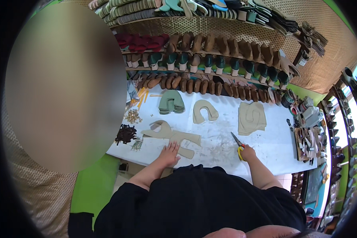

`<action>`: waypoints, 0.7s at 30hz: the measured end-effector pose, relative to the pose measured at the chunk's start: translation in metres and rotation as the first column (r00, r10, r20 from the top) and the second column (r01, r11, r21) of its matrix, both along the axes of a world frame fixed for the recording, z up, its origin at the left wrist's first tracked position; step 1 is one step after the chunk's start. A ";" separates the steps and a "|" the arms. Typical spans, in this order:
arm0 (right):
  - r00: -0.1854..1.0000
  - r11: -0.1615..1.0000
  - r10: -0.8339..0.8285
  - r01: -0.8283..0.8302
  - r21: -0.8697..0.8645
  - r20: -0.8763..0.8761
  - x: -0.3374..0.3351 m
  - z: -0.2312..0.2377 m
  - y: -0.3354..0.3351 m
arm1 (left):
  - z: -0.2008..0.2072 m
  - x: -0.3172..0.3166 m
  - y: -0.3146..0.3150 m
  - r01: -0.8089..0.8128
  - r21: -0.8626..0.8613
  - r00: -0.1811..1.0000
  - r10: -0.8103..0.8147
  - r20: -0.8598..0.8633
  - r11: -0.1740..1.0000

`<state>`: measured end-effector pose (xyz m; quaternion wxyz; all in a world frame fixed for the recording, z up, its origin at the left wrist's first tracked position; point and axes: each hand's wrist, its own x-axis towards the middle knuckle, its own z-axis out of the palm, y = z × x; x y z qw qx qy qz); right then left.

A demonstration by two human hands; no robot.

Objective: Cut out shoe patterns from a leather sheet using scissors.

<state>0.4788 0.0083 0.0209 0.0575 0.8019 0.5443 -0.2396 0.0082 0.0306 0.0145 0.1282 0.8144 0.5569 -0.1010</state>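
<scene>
My left hand (169,154) lies with fingers spread on a beige sheet cut into a curved, branching shape (189,137). A narrow beige strip (186,153) lies beside it, near my fingers. In my right hand (248,153) are scissors (236,139) with red and yellow handles, blades pointing away over the table and apart from the beige material. Farther back lie a stack of green horseshoe-shaped pieces (171,99), beige horseshoe-shaped pieces (204,108), and beige sheets (248,126) with a curved piece on top.
Brown strips (125,134) and small gold-coloured pieces (133,116) lie at the white table's (220,148) left. Shoes and shoe forms (208,87) line the back and shelves. A tool rack (306,143) stands right. A large blurred oval hides the left side.
</scene>
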 end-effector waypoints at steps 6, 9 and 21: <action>1.000 1.000 -0.006 0.006 0.002 0.005 -0.002 -0.007 0.003 | -0.006 -0.005 -0.005 -0.013 -0.162 0.999 0.020 0.039 0.987; 1.000 1.000 -0.024 0.024 0.008 0.002 -0.003 -0.007 0.003 | -0.006 -0.005 -0.003 -0.001 -0.146 0.999 0.007 0.038 0.989; 1.000 1.000 -0.024 0.024 0.005 0.004 -0.002 -0.015 0.006 | -0.003 -0.037 -0.013 0.006 -0.145 0.997 0.005 0.072 0.989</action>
